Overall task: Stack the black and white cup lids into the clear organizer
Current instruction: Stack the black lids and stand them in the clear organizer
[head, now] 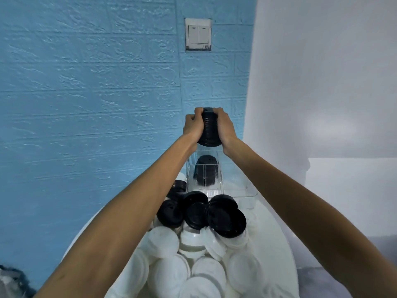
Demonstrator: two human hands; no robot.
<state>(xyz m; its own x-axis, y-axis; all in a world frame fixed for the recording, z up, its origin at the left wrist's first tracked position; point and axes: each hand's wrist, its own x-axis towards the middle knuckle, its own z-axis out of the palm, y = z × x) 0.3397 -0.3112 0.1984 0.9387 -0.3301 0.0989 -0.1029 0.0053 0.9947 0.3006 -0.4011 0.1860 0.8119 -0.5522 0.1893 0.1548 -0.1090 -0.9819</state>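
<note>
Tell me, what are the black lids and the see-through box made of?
The black lids, held between both hands, look like thin molded plastic: ridged edges, a dull sheen. The see-through box looks like hard clear plastic, maybe acrylic: you can see lids through it, and its ribbed walls catch light.

Both arms extend forward and upward, elbows nearly straight, forearms bare and converging toward the hands. The left hand (193, 125) and right hand (225, 127) face each other, palms inward, fingers curled over the top. Both clamp a stack of black lids (210, 127) between them, one palm per side.
</note>
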